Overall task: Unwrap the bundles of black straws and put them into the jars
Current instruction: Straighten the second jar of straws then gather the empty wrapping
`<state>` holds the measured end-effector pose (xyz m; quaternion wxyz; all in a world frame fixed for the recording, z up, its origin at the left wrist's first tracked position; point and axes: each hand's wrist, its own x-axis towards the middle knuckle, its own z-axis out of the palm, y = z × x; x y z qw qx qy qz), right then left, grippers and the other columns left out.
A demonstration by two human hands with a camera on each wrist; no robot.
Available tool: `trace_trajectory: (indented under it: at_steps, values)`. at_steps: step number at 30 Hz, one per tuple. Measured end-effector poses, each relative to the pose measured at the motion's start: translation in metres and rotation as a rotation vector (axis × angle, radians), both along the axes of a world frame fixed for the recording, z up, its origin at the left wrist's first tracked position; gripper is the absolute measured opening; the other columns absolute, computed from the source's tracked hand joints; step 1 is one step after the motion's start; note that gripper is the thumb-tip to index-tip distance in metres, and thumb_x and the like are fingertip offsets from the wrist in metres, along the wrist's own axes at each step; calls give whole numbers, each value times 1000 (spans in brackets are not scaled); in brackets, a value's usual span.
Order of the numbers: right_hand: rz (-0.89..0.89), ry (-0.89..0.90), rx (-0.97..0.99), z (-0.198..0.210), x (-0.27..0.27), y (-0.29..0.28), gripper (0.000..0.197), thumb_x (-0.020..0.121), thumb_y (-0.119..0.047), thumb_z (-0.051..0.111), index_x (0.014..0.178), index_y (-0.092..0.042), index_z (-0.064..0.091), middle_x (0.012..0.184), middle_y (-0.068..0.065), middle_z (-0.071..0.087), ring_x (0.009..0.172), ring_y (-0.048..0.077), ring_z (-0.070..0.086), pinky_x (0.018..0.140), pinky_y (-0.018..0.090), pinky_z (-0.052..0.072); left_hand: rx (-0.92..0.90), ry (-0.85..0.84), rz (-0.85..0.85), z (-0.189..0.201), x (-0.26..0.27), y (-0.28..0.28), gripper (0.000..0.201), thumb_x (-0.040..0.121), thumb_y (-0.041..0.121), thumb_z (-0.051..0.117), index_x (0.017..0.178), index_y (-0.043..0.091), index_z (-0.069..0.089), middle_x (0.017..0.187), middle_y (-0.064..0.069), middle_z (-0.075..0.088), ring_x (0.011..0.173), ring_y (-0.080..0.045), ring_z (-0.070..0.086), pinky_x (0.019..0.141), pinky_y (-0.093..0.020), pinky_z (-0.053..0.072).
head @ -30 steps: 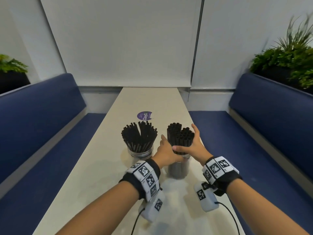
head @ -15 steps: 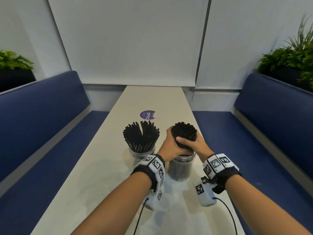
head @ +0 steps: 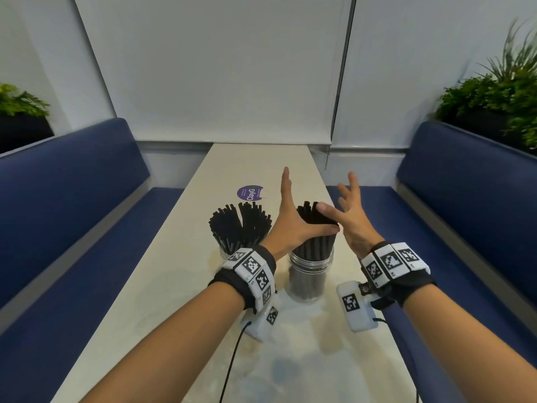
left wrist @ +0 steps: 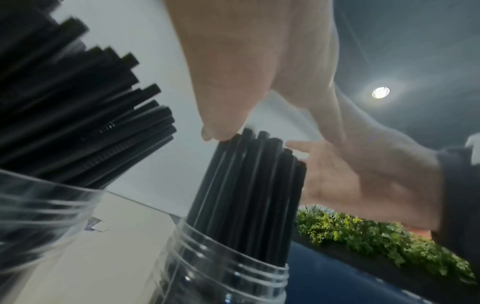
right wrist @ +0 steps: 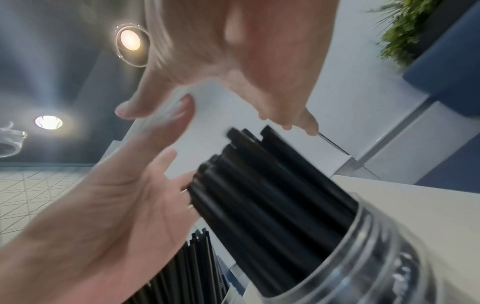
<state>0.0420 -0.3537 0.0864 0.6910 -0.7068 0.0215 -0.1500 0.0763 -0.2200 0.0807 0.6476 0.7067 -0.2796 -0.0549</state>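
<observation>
Two clear jars stand on the pale table point(head: 180, 286). The left jar point(left wrist: 39, 216) holds black straws point(head: 238, 225) that fan outward. The right jar point(head: 310, 274) holds a tighter bunch of black straws point(head: 315, 245). My left hand point(head: 290, 219) is beside that bunch on its left, fingers straight and pointing up, thumb lying across the front of the straws. My right hand point(head: 353, 216) is on the bunch's right, fingers spread, thumb resting near the straw tops. In the left wrist view my thumb tip point(left wrist: 221, 131) touches a straw end. No wrapper is visible.
A round purple sticker point(head: 250, 193) lies on the table beyond the jars. Blue benches point(head: 72, 205) flank the narrow table on both sides, with plants point(head: 499, 97) behind them. Cables hang from my wrist cameras over the table's near end.
Both hands were wrapped round the straw bunch in the right jar. They have since opened, with fingers straightened and spread apart, and the straws stand loose in the jar.
</observation>
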Motion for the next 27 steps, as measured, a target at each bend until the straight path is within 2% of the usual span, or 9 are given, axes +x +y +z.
trace_trajectory:
  at_steps: [6, 10, 12, 16, 18, 21, 23, 25, 27]
  values:
    - [-32, -3, -61, -6, -16, -12, 130, 35, -86, 59, 143, -40, 3, 157, -4, 6, 140, 10, 10, 106, 36, 15, 2, -73, 30, 3, -7, 24, 126, 64, 22, 84, 142, 42, -14, 159, 6, -6, 145, -7, 0, 113, -28, 8]
    - [-16, -5, -185, -9, -19, -13, 97, 64, -72, 53, 143, -34, 13, 155, -9, 14, 136, 2, 17, 103, 28, 18, 91, -163, 37, -6, -22, 37, 108, 71, 27, 79, 140, 47, -3, 157, 15, 6, 140, 3, 8, 109, -13, 11]
    - [-89, -26, -157, -13, -20, -12, 75, 76, -56, 49, 141, -29, 23, 151, -6, 26, 138, 10, 25, 106, 29, 22, 115, -237, 35, -11, -35, 47, 88, 77, 24, 73, 140, 43, 15, 152, 17, 20, 139, 6, 16, 108, -4, 16]
    - [-331, -243, -311, -36, -51, 4, 37, 81, -42, 54, 111, -20, 54, 110, -10, 58, 109, 7, 52, 99, 25, 39, 259, -514, -86, -29, -62, 89, 27, 87, 14, 59, 113, 20, 63, 126, 5, 59, 124, -3, 47, 105, -22, 38]
    - [-226, -336, -495, -55, -74, 22, 23, 82, -38, 53, 98, -22, 56, 98, -10, 58, 97, 1, 53, 88, 15, 41, 348, -634, -76, -40, -72, 122, 17, 88, 16, 55, 98, 21, 68, 117, 9, 64, 118, -3, 51, 101, -22, 40]
    - [155, -348, -877, -84, -95, 54, 17, 90, -34, 49, 104, -26, 54, 102, -6, 58, 100, 2, 48, 86, 12, 38, 465, -428, 154, -52, -76, 181, 16, 86, 24, 55, 88, 34, 66, 119, 24, 57, 120, 1, 47, 99, -22, 39]
    - [313, -336, -1024, -99, -95, 69, 22, 92, -36, 46, 110, -27, 54, 109, -5, 57, 106, 5, 45, 89, 15, 37, 610, -188, 281, -70, -65, 212, 18, 82, 34, 63, 94, 46, 57, 129, 21, 47, 128, -8, 41, 100, -27, 36]
    - [390, -320, -1030, -103, -90, 90, 27, 91, -41, 46, 114, -27, 53, 116, -5, 54, 112, 6, 42, 93, 15, 34, 845, 59, 210, -90, -66, 235, 62, 64, 72, 60, 119, 56, 37, 147, 7, 31, 140, -20, 27, 111, -35, 29]
    - [422, -314, -1027, -102, -84, 110, 33, 89, -47, 46, 116, -29, 52, 124, -4, 50, 118, 7, 36, 98, 15, 28, 1021, 188, 43, -115, -71, 240, 101, 54, 86, 51, 138, 55, 5, 158, -1, 9, 145, -27, 12, 117, -42, 22]
